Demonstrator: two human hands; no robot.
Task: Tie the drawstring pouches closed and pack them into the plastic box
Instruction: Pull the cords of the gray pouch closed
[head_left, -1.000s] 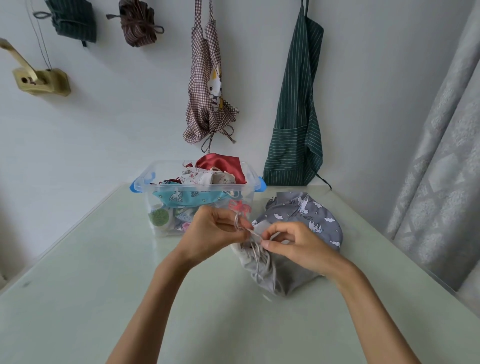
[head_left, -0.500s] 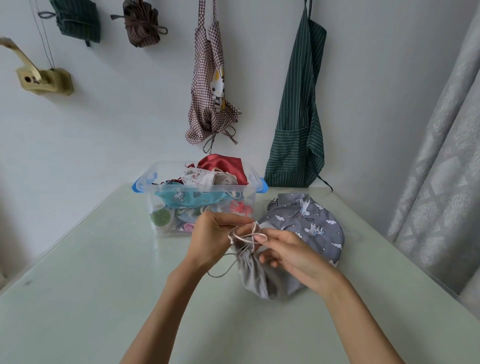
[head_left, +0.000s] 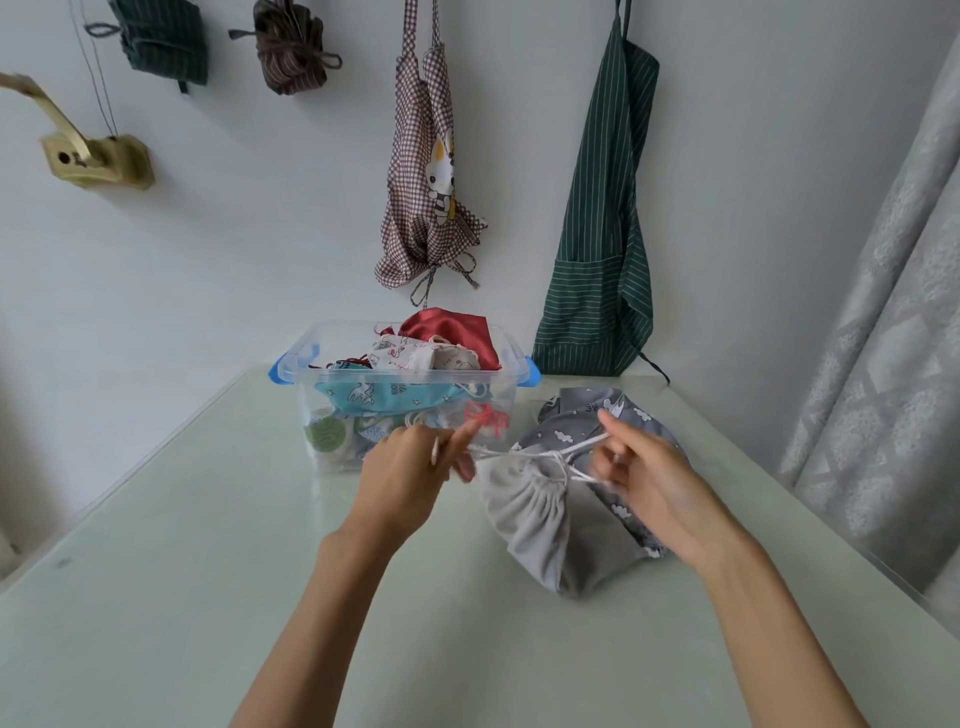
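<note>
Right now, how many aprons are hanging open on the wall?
2: a brown checked apron above the plastic box, and a green striped apron to its right. Two bundled cloths further left may be folded aprons; unclear.

White wall (head_left: 260, 249), aprons hung: checked (head_left: 426, 171), green striped (head_left: 602, 218); pale green counter (head_left: 156, 597); grey curtain (head_left: 893, 364) right.

Plastic box (head_left: 332, 364) heaped; bare table (head_left: 182, 545) leftward.
</note>
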